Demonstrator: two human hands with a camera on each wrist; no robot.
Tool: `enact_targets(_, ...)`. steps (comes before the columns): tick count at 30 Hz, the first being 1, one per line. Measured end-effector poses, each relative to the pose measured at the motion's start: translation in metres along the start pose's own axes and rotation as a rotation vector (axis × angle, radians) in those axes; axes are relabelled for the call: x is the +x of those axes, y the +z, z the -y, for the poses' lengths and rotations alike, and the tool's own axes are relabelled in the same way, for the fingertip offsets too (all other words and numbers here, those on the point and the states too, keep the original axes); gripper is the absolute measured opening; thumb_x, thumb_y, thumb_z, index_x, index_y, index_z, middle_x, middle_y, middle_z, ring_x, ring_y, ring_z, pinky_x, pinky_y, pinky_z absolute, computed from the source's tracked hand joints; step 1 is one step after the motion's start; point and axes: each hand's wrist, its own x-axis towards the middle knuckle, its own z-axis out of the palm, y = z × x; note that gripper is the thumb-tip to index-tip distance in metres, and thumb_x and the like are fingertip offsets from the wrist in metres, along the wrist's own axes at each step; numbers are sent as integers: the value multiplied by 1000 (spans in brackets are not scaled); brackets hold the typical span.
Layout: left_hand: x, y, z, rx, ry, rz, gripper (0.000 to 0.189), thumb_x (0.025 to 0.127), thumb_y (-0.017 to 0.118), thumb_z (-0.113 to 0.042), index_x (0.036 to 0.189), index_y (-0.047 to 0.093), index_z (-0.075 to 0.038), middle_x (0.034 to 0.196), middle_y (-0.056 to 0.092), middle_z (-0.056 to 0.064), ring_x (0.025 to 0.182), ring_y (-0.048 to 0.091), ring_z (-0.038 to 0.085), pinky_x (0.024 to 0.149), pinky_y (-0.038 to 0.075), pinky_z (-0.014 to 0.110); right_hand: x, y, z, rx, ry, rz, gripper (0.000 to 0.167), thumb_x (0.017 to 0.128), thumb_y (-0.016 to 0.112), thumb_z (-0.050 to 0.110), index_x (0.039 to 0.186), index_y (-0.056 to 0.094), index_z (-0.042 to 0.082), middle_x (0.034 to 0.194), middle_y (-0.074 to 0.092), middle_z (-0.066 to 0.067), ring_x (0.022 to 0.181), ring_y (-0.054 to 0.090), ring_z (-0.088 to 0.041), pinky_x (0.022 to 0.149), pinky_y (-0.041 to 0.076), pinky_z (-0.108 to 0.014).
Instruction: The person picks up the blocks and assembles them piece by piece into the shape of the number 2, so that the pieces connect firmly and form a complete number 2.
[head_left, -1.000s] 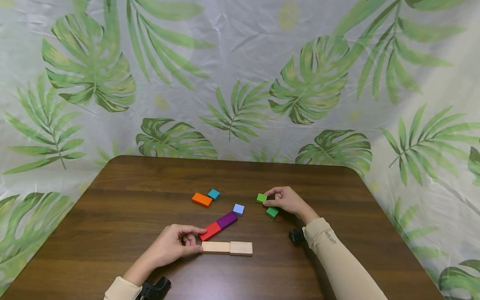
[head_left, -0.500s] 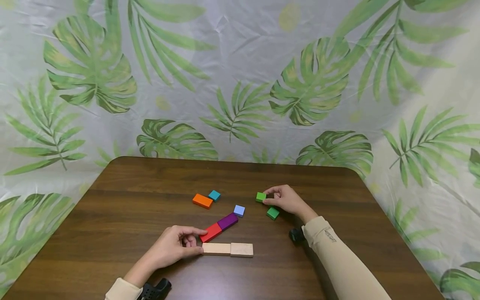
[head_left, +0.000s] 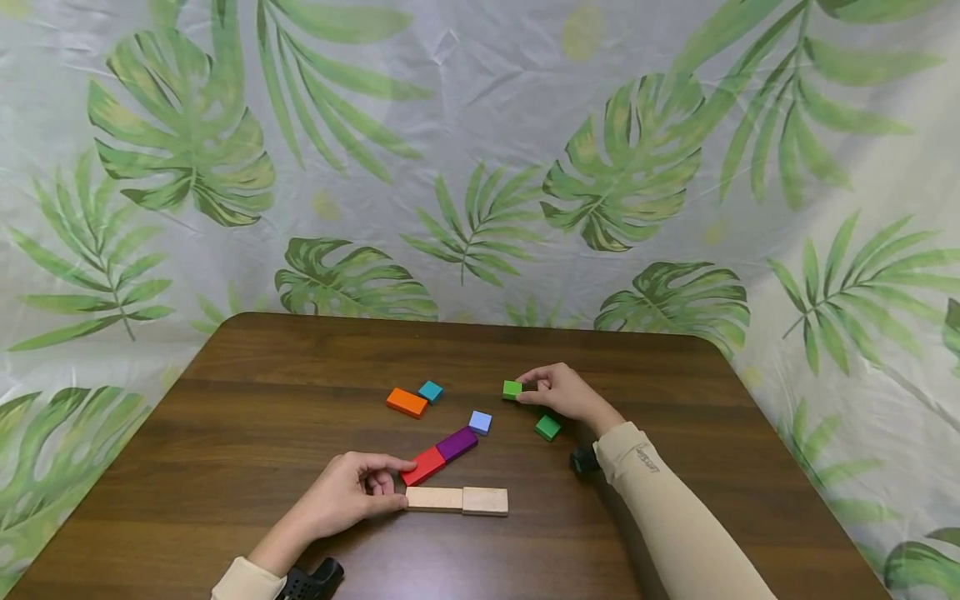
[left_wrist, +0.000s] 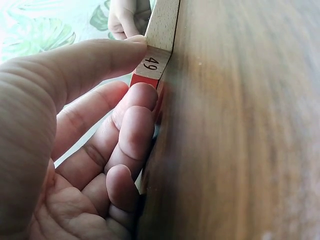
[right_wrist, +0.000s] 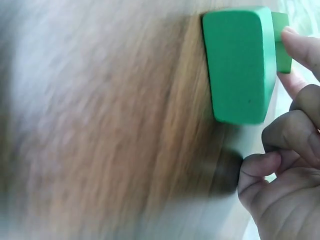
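My left hand (head_left: 397, 482) rests on the table with its fingers curled. Its thumb (left_wrist: 100, 55) lies on the end of a plain wooden block (head_left: 433, 498) marked 49 (left_wrist: 152, 62). Its index finger touches the end of a red block (head_left: 422, 465) that lies end to end with a purple block (head_left: 456, 443). A second wooden block (head_left: 484, 501) adjoins the first. My right hand (head_left: 525, 390) pinches a light green cube (head_left: 512, 389). A dark green block (head_left: 547, 427) lies just nearer, filling the right wrist view (right_wrist: 240, 65), with the cube (right_wrist: 282, 35) and my fingertips (right_wrist: 300, 47) behind it.
An orange block (head_left: 406, 402), a teal cube (head_left: 431, 391) and a pale blue cube (head_left: 480, 422) lie on the brown table (head_left: 262, 417). A leaf-print curtain (head_left: 480, 167) hangs behind the table's far edge.
My right hand has carried the light green cube a little to the left and away from the dark green block. The left hand has stayed put.
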Motion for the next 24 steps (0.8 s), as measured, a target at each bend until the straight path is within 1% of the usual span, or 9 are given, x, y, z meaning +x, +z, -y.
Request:
enact_targets(6, 0, 0, 0, 2, 0, -1, 39, 87, 91, -23, 123, 81, -12, 77, 67, -6, 66, 56, 1, 59, 46, 19, 6, 4, 4, -10, -11, 11, 35, 97, 81, 27, 125, 79, 7, 59, 37, 6, 55, 33, -12, 57, 30, -25)
enact_targets(14, 0, 0, -1, 3, 3, -5, 39, 86, 91, -23, 122, 81, -12, 77, 67, -7, 66, 56, 1, 59, 45, 19, 10, 6, 8, -19, -27, 24, 35, 96, 82, 27, 126, 79, 8, 59, 36, 6, 56, 31, -12, 58, 29, -26)
enact_targets(24, 0, 0, 0, 1, 6, -6, 38, 86, 91, -23, 122, 81, -12, 76, 67, -7, 65, 55, 0, 58, 45, 19, 13, 13, 20, -18, -26, 52, 36, 98, 79, 26, 130, 77, 10, 58, 35, 6, 55, 30, -12, 59, 30, -26)
